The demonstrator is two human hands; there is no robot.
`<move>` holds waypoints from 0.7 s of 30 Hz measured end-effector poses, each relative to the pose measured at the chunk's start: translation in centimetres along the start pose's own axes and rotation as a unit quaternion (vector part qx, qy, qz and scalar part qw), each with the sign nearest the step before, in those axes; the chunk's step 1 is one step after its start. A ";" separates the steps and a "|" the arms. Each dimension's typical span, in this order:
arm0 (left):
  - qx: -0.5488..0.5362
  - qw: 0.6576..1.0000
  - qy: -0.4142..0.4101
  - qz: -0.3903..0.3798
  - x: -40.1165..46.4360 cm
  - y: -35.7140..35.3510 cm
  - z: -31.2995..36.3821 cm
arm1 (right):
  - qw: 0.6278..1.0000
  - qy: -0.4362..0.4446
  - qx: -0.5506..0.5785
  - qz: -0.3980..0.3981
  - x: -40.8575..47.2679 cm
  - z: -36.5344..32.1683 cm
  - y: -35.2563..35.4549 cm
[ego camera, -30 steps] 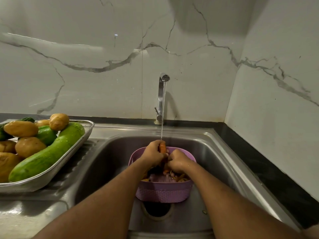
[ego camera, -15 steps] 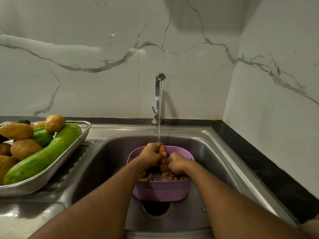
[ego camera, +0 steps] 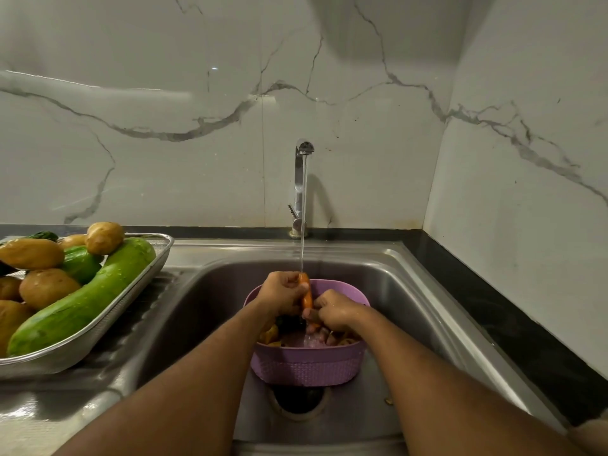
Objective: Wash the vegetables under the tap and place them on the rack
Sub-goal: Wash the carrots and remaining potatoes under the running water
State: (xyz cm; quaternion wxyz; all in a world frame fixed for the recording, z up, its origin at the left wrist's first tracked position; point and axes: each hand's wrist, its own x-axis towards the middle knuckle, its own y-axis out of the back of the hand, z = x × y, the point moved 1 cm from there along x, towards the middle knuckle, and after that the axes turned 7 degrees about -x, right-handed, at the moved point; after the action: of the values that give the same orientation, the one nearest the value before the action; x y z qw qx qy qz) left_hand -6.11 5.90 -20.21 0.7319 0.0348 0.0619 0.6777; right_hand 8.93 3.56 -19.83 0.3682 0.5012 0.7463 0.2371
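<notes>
Two bare forearms — no sleeves, no watch or bands; left hand (ego camera: pixel 285 292) and right hand (ego camera: pixel 336 310) ringless, ungloved.

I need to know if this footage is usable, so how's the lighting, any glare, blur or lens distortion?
Head view: dim, warm light; a soft glare streak on the marble wall and a shadow behind the tap. The wide lens bows the sink edges. The hands on the carrot and the wet vegetables on the rack look fairly sharp; the basket's contents are murky.
</notes>
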 end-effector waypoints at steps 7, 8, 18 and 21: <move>-0.007 0.998 -0.004 0.070 0.1 0.4 -0.4 | 1.000 0.013 0.018 -0.013 0.6 0.1 -0.2; -0.005 0.996 -0.011 0.092 0.1 0.5 -0.5 | 0.999 0.018 0.022 -0.020 0.8 0.0 -0.3; 0.035 0.999 0.018 0.023 0.2 -0.1 0.1 | 1.000 0.000 0.005 0.010 0.3 0.4 0.0; 0.044 0.999 0.025 0.000 0.4 -0.3 -0.1 | 1.000 -0.009 -0.008 0.007 0.9 0.8 -0.1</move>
State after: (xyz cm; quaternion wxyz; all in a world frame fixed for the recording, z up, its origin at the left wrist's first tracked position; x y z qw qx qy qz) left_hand -5.81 6.26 -20.32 0.7281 0.0503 0.1098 0.6747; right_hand 9.31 4.36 -20.69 0.3773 0.5055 0.7375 0.2413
